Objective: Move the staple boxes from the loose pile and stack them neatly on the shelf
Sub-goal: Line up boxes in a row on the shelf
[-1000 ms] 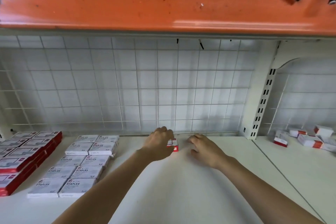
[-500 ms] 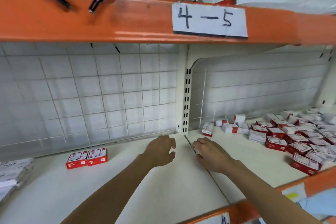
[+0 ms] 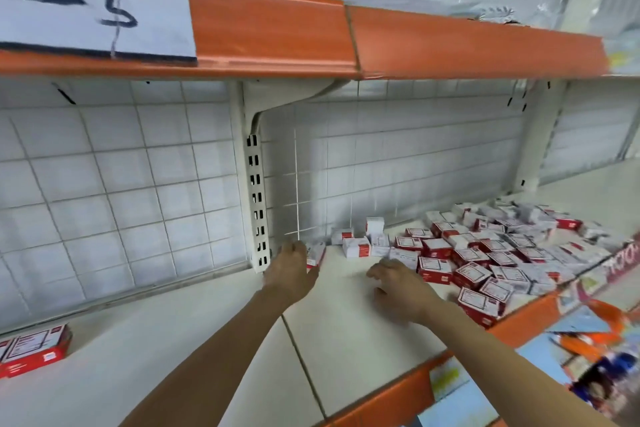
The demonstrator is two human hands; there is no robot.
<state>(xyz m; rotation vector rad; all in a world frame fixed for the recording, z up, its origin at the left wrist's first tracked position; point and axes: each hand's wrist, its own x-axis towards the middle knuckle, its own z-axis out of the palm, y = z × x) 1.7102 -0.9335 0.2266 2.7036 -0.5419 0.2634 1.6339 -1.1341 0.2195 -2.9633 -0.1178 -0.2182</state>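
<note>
Staple boxes [image 3: 485,253] lie near the right hand [image 3: 398,288], fingers loosely curled, empty.

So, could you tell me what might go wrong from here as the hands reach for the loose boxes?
The loose pile spreads right to the shelf's front lip, and one box beside the right hand sits close to the edge; a sweep there could knock it off. The left hand is at a box leaning near the upright post; a hurried grab might tip it. The view is motion-blurred, so both reaches may be imprecise.
</note>
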